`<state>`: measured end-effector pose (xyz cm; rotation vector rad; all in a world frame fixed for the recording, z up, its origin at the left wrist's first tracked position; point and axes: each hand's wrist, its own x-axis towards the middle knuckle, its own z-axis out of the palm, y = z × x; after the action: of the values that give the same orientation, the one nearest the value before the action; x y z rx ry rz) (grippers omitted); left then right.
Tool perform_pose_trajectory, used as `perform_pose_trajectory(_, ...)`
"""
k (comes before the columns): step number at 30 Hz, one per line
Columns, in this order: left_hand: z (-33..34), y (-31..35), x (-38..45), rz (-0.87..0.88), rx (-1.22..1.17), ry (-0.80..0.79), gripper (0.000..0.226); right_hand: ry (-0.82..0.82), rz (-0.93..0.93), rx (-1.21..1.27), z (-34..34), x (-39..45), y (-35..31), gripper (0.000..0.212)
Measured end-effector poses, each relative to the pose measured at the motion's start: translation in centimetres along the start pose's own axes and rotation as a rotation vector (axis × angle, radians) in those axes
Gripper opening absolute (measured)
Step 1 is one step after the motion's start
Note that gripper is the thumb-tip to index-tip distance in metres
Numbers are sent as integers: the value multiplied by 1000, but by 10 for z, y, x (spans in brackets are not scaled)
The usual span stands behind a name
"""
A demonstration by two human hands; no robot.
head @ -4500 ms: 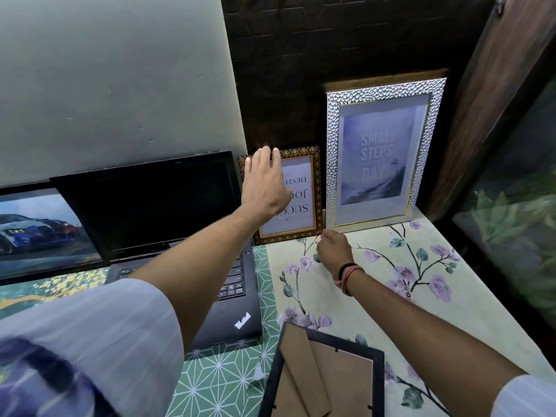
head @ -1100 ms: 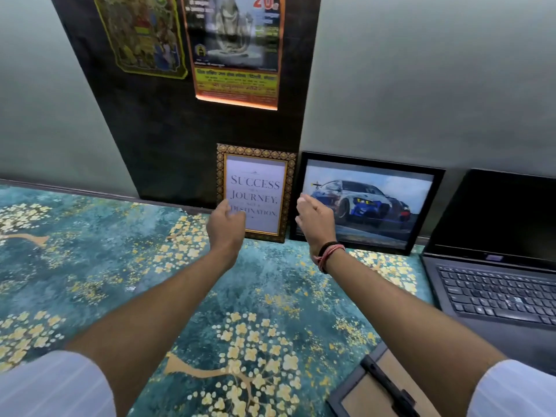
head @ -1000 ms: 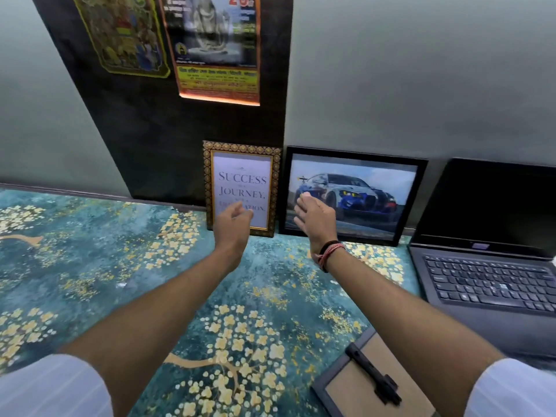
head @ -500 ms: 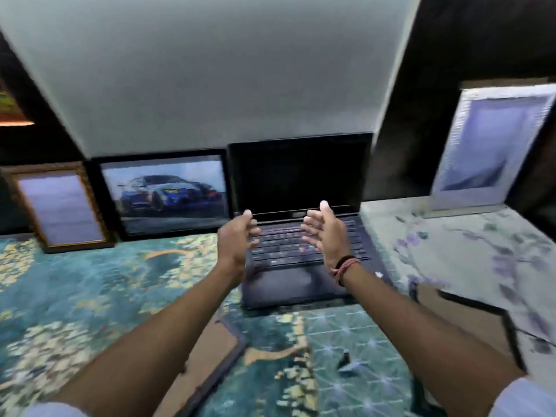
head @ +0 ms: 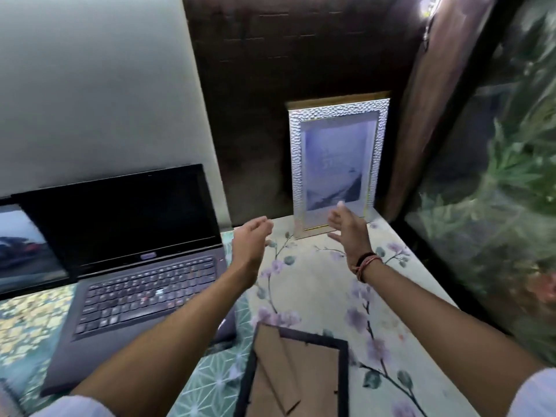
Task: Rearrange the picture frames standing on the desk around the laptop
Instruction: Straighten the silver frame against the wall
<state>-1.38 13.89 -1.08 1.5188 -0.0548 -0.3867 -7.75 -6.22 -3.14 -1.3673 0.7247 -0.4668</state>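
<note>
Patterned desk [head: 316, 284], open laptop [head: 144, 284], upright silver frame [head: 335, 167], face-down black frame [head: 296, 374], car picture [head: 25, 251]

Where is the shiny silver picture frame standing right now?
The silver frame stands upright at the back right of the desk, leaning on the dark wall, right of the laptop. Both open hands, left and right, hover just before it.

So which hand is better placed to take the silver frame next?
Right. The right hand is open just in front of the silver frame, overlapping its lower edge; the left hand hovers open further left, nearer the laptop.
</note>
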Motion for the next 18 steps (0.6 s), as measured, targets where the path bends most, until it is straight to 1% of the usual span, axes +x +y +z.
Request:
perform_pose_trajectory(2,25,-2,19,6,20,7,23,37,-20,-58,-27,41,1,38)
perform_pose_trajectory(3,36,-4,28,5,25,12,24,57,-36,-89,-39,60,0,32)
perform_pose_trajectory(4,47,-6,37,14,44,11,14,91,-61,-94,-50,80,1,28)
perform_pose_trajectory(5,55,-7,44,15,68,2,7,135,-78,-92,-58,94,0,27)
perform_pose_trajectory(6,66,-12,55,3,90,-15,17,167,-85,-87,-66,106,-3,32)
perform_pose_trajectory(7,73,-14,61,-3,110,-45,19,181,-91,-102,-72,114,-7,38)
perform_pose_trajectory(8,79,-18,65,11,139,-79,18,175,-65,-128,-78,126,-7,39)
perform_pose_trajectory(10,91,-27,75,30,174,-125,52,103,-5,-177,-85,143,-3,30)
perform_pose_trajectory(11,94,-29,76,31,179,-124,60,83,6,-186,-88,150,1,23)
perform_pose_trajectory(12,96,-31,78,34,183,-112,63,75,14,-193,-88,157,9,19)
perform_pose_trajectory(13,97,-31,78,31,181,-98,65,69,14,-204,-86,156,12,22)
perform_pose_trajectory(14,99,-31,76,32,180,-88,67,71,1,-218,-84,154,15,29)
perform_pose_trajectory(16,97,-32,78,28,174,-76,69,80,-23,-204,-82,153,20,41)
perform_pose_trajectory(18,90,-33,80,28,160,-75,69,52,-32,-166,-76,152,26,50)
